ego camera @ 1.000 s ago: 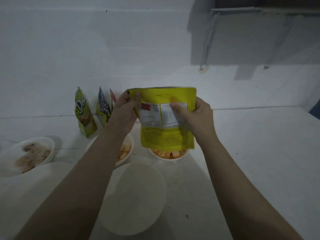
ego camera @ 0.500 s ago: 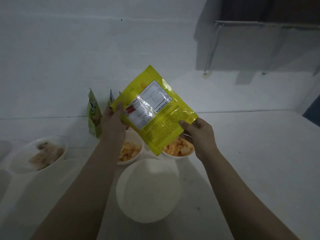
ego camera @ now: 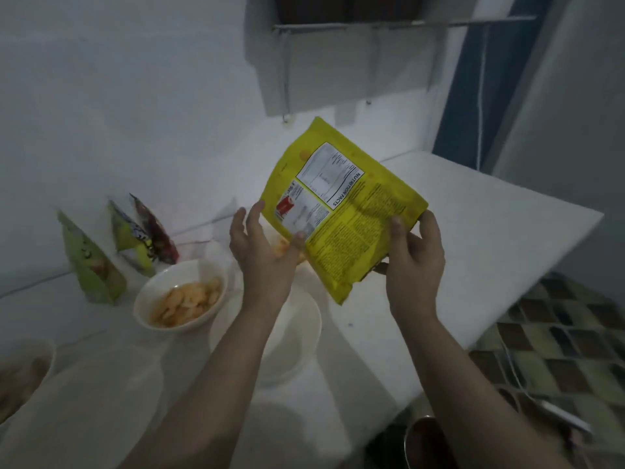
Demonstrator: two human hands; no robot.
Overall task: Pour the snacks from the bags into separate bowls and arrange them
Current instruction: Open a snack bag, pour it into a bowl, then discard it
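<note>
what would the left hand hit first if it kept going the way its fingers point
Probably the yellow bag: the left hand points up and away, its fingertips already at the bag's lower left edge. Beyond that, only the wall, though depth is unclear.

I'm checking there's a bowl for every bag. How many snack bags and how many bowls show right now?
Snack bags: 4, the yellow bag in both hands, plus the green bag, the yellow-black bag and the dark red bag standing by the wall.
Bowls: 3 sure, the bowl of chips, the empty bowl, and the left-edge bowl; a fourth may hide behind the hands.
Total: 7.
</note>
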